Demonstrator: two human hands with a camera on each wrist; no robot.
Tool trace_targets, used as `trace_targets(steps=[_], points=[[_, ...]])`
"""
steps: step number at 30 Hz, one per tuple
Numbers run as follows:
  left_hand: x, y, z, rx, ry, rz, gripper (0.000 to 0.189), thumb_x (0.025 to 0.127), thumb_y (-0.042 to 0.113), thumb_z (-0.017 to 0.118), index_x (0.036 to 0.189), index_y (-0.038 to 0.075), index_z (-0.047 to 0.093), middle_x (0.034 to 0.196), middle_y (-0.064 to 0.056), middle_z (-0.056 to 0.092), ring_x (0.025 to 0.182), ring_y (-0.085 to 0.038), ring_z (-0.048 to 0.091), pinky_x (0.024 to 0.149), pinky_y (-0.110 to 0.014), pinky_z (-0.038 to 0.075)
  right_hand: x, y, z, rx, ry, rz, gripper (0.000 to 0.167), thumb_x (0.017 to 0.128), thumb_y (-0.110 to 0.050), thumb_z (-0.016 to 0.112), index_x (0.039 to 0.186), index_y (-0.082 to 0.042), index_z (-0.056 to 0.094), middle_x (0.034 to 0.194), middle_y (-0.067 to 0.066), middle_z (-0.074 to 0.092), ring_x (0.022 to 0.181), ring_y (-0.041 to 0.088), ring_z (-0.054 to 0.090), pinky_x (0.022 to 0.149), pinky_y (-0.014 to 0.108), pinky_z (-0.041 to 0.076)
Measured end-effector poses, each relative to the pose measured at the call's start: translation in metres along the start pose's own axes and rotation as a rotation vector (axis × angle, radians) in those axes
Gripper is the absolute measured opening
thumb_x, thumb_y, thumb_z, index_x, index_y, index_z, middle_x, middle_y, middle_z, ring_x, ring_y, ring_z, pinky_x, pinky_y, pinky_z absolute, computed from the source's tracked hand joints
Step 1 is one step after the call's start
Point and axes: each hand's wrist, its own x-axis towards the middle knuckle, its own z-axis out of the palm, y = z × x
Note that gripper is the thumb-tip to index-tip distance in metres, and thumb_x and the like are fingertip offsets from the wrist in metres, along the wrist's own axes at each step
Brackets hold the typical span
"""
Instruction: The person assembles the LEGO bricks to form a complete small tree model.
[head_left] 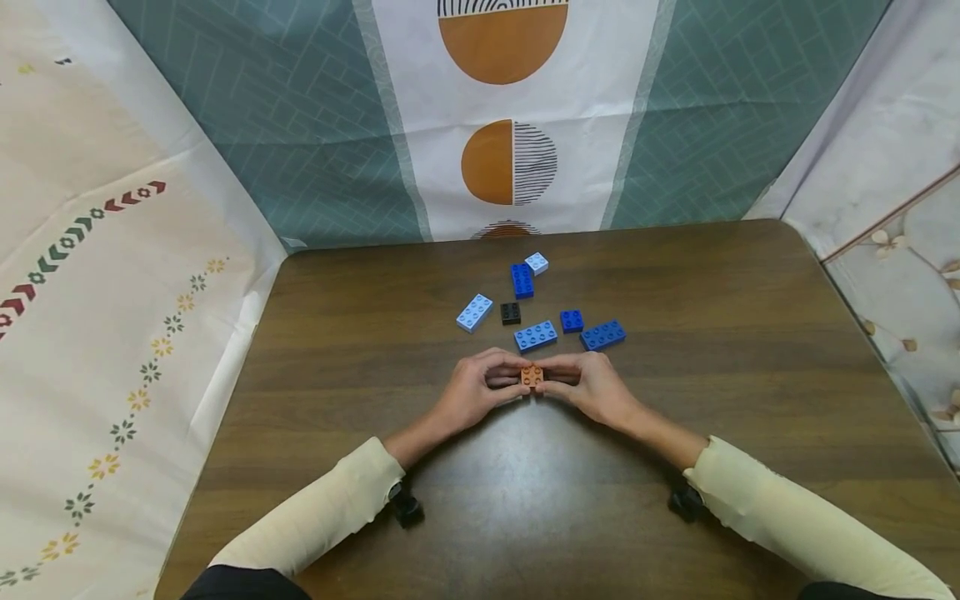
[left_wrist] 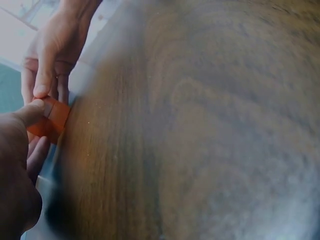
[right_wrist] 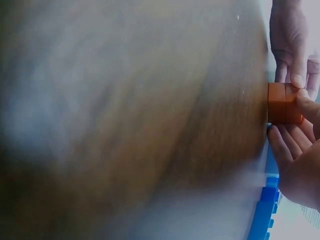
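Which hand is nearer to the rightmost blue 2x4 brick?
Right. The right hand is just on the near side of the rightmost blue 2x4 brick; the left hand is farther left, across the orange brick stack.

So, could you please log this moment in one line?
left hand: pinches orange block | right hand: pinches it | black brick: on table
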Motion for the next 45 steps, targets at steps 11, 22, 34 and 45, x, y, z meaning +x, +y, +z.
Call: trace_targets(steps=[11, 22, 34, 45], points=[[0.009, 0.004, -0.016, 0.092, -0.061, -0.033, 0.029, 0.098, 0.016, 0.08, 0.126, 0.011, 0.074, 0.124, -0.001, 0.073, 0.112, -0.012, 0.072, 0.096, -0.028, 0.057, -0.001, 0.001, -0.001, 0.008, -0.017, -0.032, 0.035, 0.093, -0.01, 0.084, 0.126, -0.003, 0.076, 0.121, 0.013, 0.077, 0.112, 0.026, 0.075, 0.09, 0.033, 0.06], [0.051, -0.003, -0.032, 0.225, 0.187, -0.11, 0.055, 0.103, 0.018, 0.073, 0.154, 0.009, 0.055, 0.153, -0.009, 0.059, 0.139, -0.027, 0.058, 0.113, -0.04, 0.047, 0.002, -0.001, -0.004, -0.009, -0.042, -0.003, 0.036, 0.093, -0.015, 0.085, 0.127, -0.004, 0.076, 0.122, 0.012, 0.076, 0.113, 0.027, 0.074, 0.093, 0.038, 0.06], [0.07, -0.018, -0.021, 0.388, 0.21, -0.156, 0.048, 0.104, 0.009, 0.071, 0.151, 0.011, 0.059, 0.148, -0.011, 0.063, 0.134, -0.026, 0.062, 0.112, -0.039, 0.048, 0.003, -0.001, -0.005, 0.027, -0.054, 0.064, 0.037, 0.092, -0.015, 0.086, 0.127, -0.006, 0.076, 0.125, 0.013, 0.075, 0.115, 0.028, 0.073, 0.096, 0.04, 0.059], [0.069, -0.019, -0.028, 0.383, 0.205, -0.108, 0.043, 0.102, 0.009, 0.073, 0.144, 0.013, 0.066, 0.142, -0.01, 0.068, 0.128, -0.026, 0.066, 0.111, -0.042, 0.049, 0.003, -0.004, -0.008, 0.004, -0.091, 0.082, 0.04, 0.093, -0.017, 0.085, 0.13, -0.007, 0.075, 0.127, 0.011, 0.075, 0.119, 0.029, 0.072, 0.1, 0.046, 0.057]])
